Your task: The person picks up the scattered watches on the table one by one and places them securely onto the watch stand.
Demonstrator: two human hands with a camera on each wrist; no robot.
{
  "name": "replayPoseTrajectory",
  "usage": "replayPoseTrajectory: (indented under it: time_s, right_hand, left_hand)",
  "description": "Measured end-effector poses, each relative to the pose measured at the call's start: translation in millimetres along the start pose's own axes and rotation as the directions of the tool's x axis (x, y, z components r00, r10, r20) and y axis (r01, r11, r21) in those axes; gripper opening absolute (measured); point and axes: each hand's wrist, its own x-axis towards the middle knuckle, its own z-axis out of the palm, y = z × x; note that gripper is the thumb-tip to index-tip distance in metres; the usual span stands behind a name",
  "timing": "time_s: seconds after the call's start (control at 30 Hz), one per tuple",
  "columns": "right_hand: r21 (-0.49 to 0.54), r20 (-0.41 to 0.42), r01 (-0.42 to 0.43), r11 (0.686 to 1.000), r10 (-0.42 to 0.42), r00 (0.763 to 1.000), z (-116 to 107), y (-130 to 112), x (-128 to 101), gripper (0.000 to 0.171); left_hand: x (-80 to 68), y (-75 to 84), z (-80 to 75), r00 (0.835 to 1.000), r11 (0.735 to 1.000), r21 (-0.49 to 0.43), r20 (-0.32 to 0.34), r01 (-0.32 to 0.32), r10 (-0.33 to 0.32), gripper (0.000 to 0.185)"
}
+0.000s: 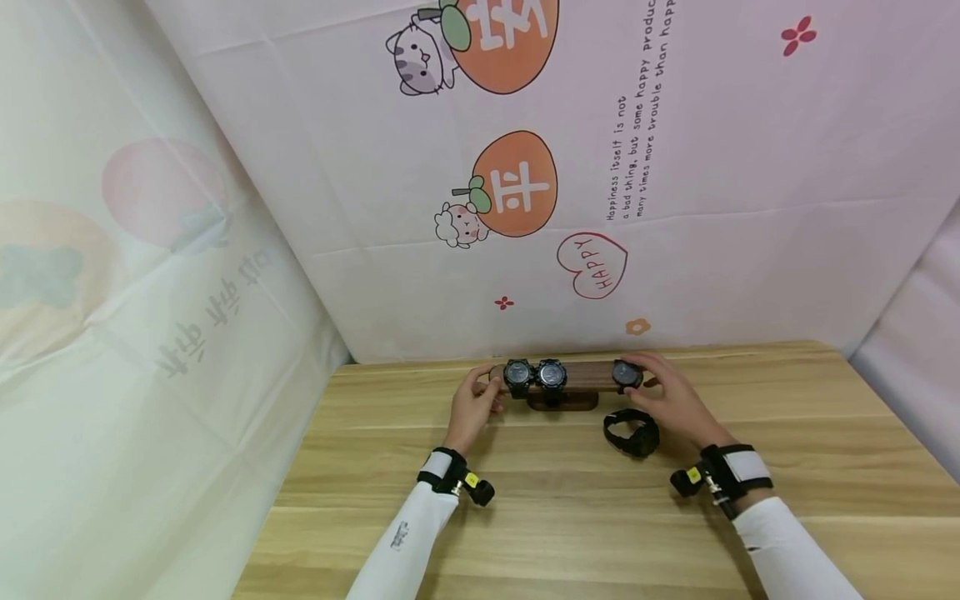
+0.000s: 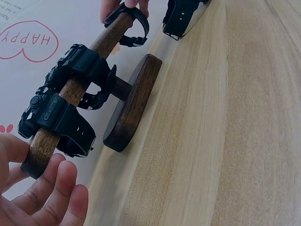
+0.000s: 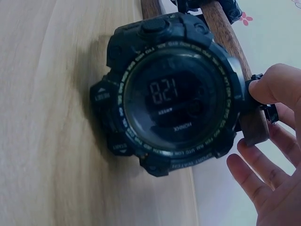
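A wooden watch stand [image 1: 588, 377] holds a horizontal bar over a small dark base [image 2: 136, 106]. Two black watches, one at the bar's left end [image 1: 517, 377] and another beside it [image 1: 552, 375], are strapped around it. My left hand [image 1: 470, 410] pinches the bar's left tip between thumb and fingers. At the opposite end, my right hand [image 1: 675, 404] holds a third black watch [image 1: 627, 373], its thumb pressed on the watch and its fingers around the bar end. A loose black digital watch [image 3: 174, 101] lies on the table near my right hand.
The wood-grain table [image 1: 570, 508] reaches back to a white printed cloth [image 1: 420, 292] hanging close behind the stand. Another cloth [image 1: 187, 400] hangs along the left side. Each wrist wears a strapped camera, the left one [image 1: 457, 477] and the right one [image 1: 720, 475].
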Motion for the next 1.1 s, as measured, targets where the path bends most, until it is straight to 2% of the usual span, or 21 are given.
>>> replayPoseTrajectory:
  time_s: [1.1]
  right_hand:
    - [-0.001, 0.017, 0.014, 1.000, -0.014, 1.000, 9.8, -6.1, 7.5, 0.057]
  left_hand:
    - [-0.7, 1.5, 0.2, 1.000, 1.000, 0.012, -0.005, -0.001, 0.001, 0.040]
